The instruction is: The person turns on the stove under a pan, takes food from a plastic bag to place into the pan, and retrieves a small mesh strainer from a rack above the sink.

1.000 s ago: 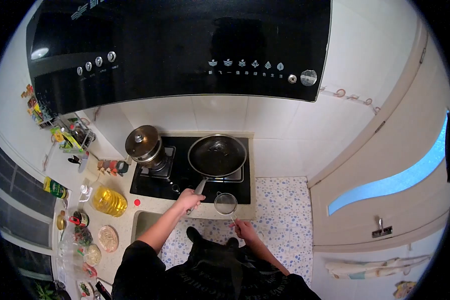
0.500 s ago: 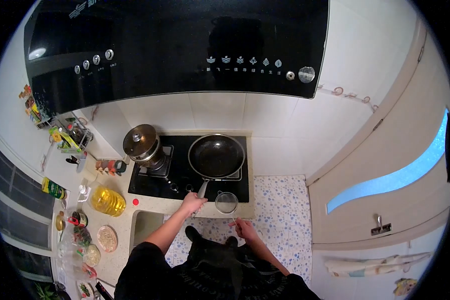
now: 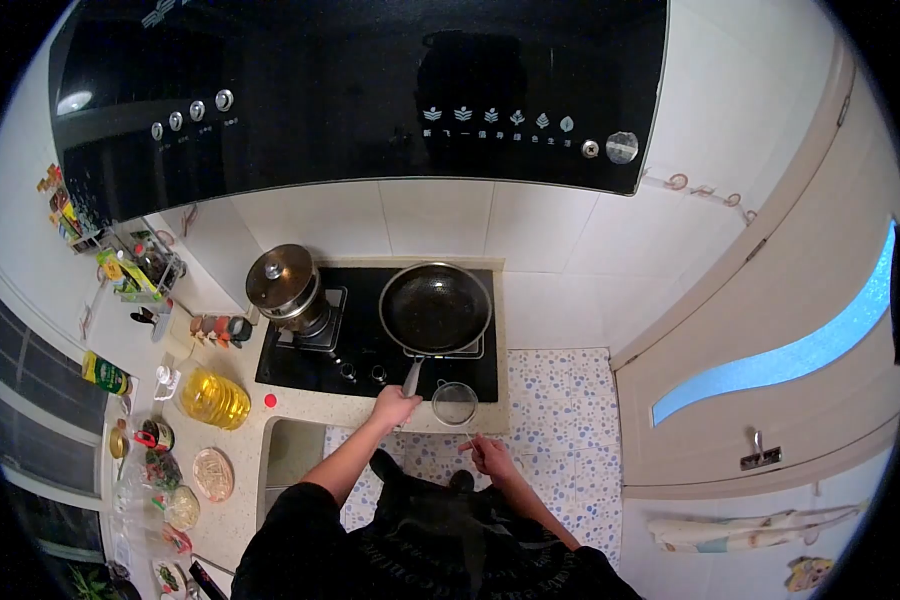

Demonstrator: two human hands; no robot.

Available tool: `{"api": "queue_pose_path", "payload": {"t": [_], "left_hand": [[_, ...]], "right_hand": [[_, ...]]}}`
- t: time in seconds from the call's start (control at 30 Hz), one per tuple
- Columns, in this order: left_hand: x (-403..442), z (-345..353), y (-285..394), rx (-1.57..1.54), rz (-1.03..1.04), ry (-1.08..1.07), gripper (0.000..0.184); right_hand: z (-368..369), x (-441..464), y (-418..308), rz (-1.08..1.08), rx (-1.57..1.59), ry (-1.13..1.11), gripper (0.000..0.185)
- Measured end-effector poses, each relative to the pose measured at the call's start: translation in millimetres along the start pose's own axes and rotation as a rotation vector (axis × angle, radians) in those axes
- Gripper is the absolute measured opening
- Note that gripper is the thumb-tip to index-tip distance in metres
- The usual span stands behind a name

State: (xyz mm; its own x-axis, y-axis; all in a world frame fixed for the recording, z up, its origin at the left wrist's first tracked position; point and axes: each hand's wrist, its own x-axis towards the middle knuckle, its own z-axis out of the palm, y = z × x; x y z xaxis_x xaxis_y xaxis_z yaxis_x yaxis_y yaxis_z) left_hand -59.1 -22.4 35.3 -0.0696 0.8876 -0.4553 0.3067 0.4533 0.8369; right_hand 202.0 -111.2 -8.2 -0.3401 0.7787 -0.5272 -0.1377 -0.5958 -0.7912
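A dark frying pan (image 3: 436, 308) sits over the right burner of the black gas stove, its handle pointing toward me. My left hand (image 3: 395, 406) is closed around the end of that handle. In my right hand (image 3: 490, 457) is the thin handle of a round mesh strainer (image 3: 454, 404), which hangs over the stove's front edge, right of the pan handle. A pot with a glass lid (image 3: 283, 280) stands on the left burner. The pan's inside looks dark and shiny, with nothing distinct in it.
On the left counter stand a large bottle of yellow oil (image 3: 215, 399), a plate of pale strips (image 3: 213, 474), spice jars (image 3: 220, 330) and several bagged foods. A sink (image 3: 295, 455) lies front left. The range hood (image 3: 360, 100) overhangs the stove; a door (image 3: 760, 330) is at right.
My left hand and the pan handle have shifted slightly to the right, and the pan has turned a little. My right hand and the strainer stay almost in place.
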Motion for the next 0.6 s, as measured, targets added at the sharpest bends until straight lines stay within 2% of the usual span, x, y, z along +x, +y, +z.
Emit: {"api": "queue_pose_path", "payload": {"t": [0.13,0.6], "left_hand": [[4.0,4.8,-5.2,0.099,0.017,0.010,0.030],[15.1,17.2,-13.8,0.128,0.039,0.016,0.033]], "right_hand": [[-0.7,2.7,2.3,0.004,-0.018,0.010,0.053],[-0.5,3.5,0.9,0.019,0.006,-0.005,0.047]]}}
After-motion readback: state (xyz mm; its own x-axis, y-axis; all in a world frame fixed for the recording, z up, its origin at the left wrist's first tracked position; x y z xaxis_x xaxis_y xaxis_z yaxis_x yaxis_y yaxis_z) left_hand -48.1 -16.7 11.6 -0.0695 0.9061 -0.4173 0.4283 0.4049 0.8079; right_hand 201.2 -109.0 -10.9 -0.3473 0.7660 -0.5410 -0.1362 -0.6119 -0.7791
